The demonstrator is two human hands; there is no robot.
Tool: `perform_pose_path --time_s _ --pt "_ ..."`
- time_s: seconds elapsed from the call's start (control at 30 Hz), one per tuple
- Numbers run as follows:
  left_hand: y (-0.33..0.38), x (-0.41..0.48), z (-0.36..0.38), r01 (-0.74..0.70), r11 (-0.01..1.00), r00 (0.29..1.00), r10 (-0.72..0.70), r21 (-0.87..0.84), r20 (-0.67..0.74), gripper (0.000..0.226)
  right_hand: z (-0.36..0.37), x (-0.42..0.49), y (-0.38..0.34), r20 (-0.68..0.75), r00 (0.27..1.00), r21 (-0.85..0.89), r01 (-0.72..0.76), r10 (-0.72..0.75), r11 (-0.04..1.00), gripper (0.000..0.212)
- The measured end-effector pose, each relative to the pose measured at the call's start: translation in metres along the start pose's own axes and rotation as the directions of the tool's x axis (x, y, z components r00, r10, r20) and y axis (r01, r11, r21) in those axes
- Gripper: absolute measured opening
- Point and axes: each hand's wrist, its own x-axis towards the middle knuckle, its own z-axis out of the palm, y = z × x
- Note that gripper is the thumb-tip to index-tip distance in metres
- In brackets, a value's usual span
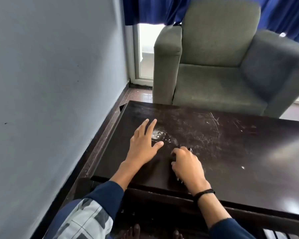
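Checked cloth (86, 219) covers the knee below the near edge of the surface (248, 161). Just past that edge, toward the left, the right hand (186, 164) curls over a dark tool (190, 149), mostly hidden, probably to work it across the wood. Beside it the left hand (143, 145) lies flat with its fingers spread, likely bracing, next to a whitish smudge (158, 134). An armchair (214, 75) stands at the far edge.

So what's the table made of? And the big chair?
Table: looks like dark wood or wood veneer, slightly glossy; pale scratches and whitish scuffs show on top. Armchair: grey-green woven fabric, matte, with soft padded edges and seams. The dark object under the right hand is too hidden to judge.
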Motion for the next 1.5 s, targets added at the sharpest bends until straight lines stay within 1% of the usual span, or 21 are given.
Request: perform_pose_path --time_s 0.13,0.2,0.27,0.4,0.6,0.7,0.9,0.97,1.03,1.07,1.1,1.17,1.2,1.23,1.3,1.43,1.5 --pt "-0.004 0.000 0.002 0.020 1.000 0.999 -0.019 -0.024 0.026 0.082 0.003 0.000 -0.004 0.039 0.999 -0.014 0.026 -0.025 1.000 0.038" --pt "-0.005 0.000 0.002 0.031 0.999 0.999 -0.030 -0.028 0.032 0.082 0.004 0.002 -0.005 0.045 0.998 0.031 0.036 -0.038 0.999 0.041" --pt "-0.006 -0.001 0.002 0.043 0.999 0.998 -0.041 -0.026 0.043 0.082 0.006 0.003 -0.002 0.026 0.999 0.065 0.033 -0.035 0.997 0.040" --pt "-0.004 -0.002 0.000 0.044 0.998 0.998 -0.043 -0.034 0.037 0.080 0.009 0.002 0.003 -0.008 1.000 0.079 -0.022 0.023 0.997 0.031" --pt "-0.004 0.000 -0.005 0.047 0.998 0.999 -0.046 -0.048 0.022 0.079 0.016 0.004 -0.004 0.019 1.000 0.134 0.014 -0.017 0.991 0.036" --pt "-0.005 0.000 -0.005 0.056 0.996 0.998 -0.054 -0.069 0.038 0.078 0.019 0.005 -0.006 0.014 1.000 0.185 -0.002 -0.001 0.983 0.036" --pt "-0.003 -0.001 -0.003 0.038 0.993 0.999 -0.034 -0.109 0.038 0.075 0.019 0.005 -0.002 -0.009 0.999 0.212 -0.040 0.043 0.976 0.033" --pt "-0.002 -0.001 -0.004 0.045 0.990 0.998 -0.040 -0.131 0.037 0.072 0.017 0.005 -0.004 0.000 0.995 0.290 -0.092 0.096 0.953 0.033" --pt "-0.005 0.002 -0.002 0.089 0.974 0.995 -0.081 -0.207 0.049 0.063 0.013 0.008 -0.005 0.034 0.983 0.440 -0.179 0.183 0.880 0.034" --pt "-0.007 0.003 0.000 0.138 0.945 0.990 -0.120 -0.296 0.076 0.055 0.011 0.010 -0.005 0.052 0.974 0.528 -0.215 0.221 0.822 0.033" --pt "-0.008 0.003 0.000 0.202 0.884 0.978 -0.163 -0.422 0.127 0.046 0.009 0.011 -0.004 0.070 0.966 0.612 -0.238 0.249 0.754 0.030" --pt "-0.006 0.002 -0.001 0.316 0.677 0.948 -0.194 -0.665 0.253 0.034 0.006 0.012 -0.002 0.109 0.958 0.741 -0.256 0.264 0.621 0.025" --pt "-0.005 0.001 -0.004 0.344 0.582 0.939 -0.187 -0.737 0.291 0.030 0.005 0.012 -0.002 0.126 0.959 0.772 -0.257 0.255 0.581 0.022" --pt "-0.003 0.001 -0.006 0.349 0.521 0.937 -0.174 -0.779 0.303 0.028 0.003 0.012 -0.003 0.136 0.960 0.781 -0.255 0.243 0.570 0.020" --pt "0.000 0.000 -0.009 0.329 0.467 0.944 -0.152 -0.821 0.292 0.022 0.003 0.011 -0.006 0.138 0.966 0.779 -0.242 0.219 0.578 0.015" --pt "0.000 -0.001 -0.011 0.320 0.436 0.947 -0.156 -0.841 0.279 0.019 0.006 0.011 -0.011 0.065 0.981 0.754 -0.169 0.183 0.635 0.005" --pt "-0.001 0.000 -0.013 0.320 0.410 0.947 -0.153 -0.854 0.281 0.019 0.006 0.010 -0.012 0.031 0.987 0.749 -0.127 0.158 0.650 0.006"
